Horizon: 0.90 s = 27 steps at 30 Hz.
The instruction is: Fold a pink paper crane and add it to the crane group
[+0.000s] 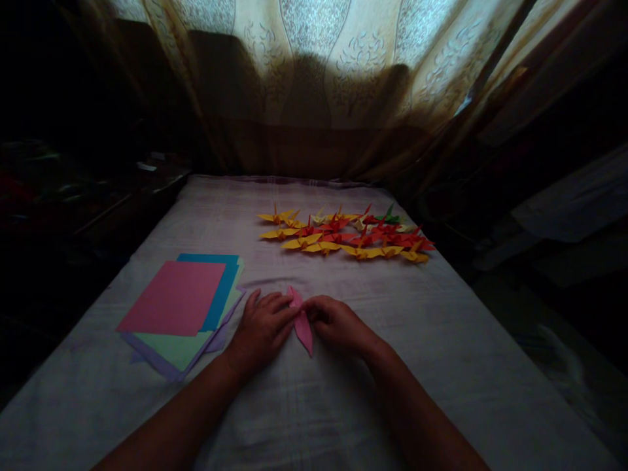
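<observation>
1. Right hand (341,320): thumb and forefinger drawn together, pinching the pink folded paper (303,332) near its middle, on the right side; remaining fingers curled inward.
2. Left hand (262,327): palm down, fingers slightly spread; the nearest fingers touch the left side of the same piece; whether they grip it or merely steady it, cannot tell.
3. The piece itself: narrow, pointed at both ends; located between the two hands, long axis running away from the person with a slight lean to the left; finer folds too small to make out.
4. Left of the left hand, near it: a loose stack of flat paper; a pink sheet (171,297) on top, a blue sheet (220,297) beneath it, then a pale green sheet (171,350), with a purple sheet (148,354) lower down; edges not aligned.
5. Beyond the hands, toward the right: folded cranes in close, uneven rows; yellow cranes (321,247) chiefly in front and at the left, red cranes (338,237) among them, a green crane (389,218) at the back, pale ones between.
6. Underneath all: a pale checked cloth (294,418), lightly creased; behind its far edge, a patterned curtain (363,65), lit from behind; both flanks too dark to identify.
</observation>
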Each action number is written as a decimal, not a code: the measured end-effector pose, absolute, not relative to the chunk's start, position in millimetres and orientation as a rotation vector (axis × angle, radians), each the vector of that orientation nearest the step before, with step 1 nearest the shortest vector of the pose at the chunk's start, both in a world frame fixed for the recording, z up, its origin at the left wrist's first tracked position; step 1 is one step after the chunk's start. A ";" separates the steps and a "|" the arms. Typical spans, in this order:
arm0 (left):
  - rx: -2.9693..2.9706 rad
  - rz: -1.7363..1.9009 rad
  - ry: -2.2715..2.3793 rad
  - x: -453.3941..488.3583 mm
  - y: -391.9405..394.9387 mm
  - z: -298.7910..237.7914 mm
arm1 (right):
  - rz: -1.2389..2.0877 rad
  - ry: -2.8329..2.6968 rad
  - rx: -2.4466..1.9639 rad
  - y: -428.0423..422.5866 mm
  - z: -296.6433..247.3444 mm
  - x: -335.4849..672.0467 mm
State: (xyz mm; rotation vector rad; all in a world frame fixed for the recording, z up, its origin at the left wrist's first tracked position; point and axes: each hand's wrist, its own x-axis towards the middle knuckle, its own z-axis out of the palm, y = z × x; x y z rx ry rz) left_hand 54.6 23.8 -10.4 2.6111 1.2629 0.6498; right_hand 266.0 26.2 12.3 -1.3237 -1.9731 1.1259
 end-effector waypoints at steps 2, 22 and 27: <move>2.601 0.648 1.258 53.6 24.5 -10.9 | 0.960 -2.108 -1.295 26.1 13.0 267.7; 2.473 0.689 1.281 53.9 26.4 -3.6 | 0.422 -2.273 -1.321 29.1 -1.2 266.5; 2.406 0.748 1.322 58.2 28.0 -5.2 | 0.503 -2.246 -1.309 27.8 1.1 264.3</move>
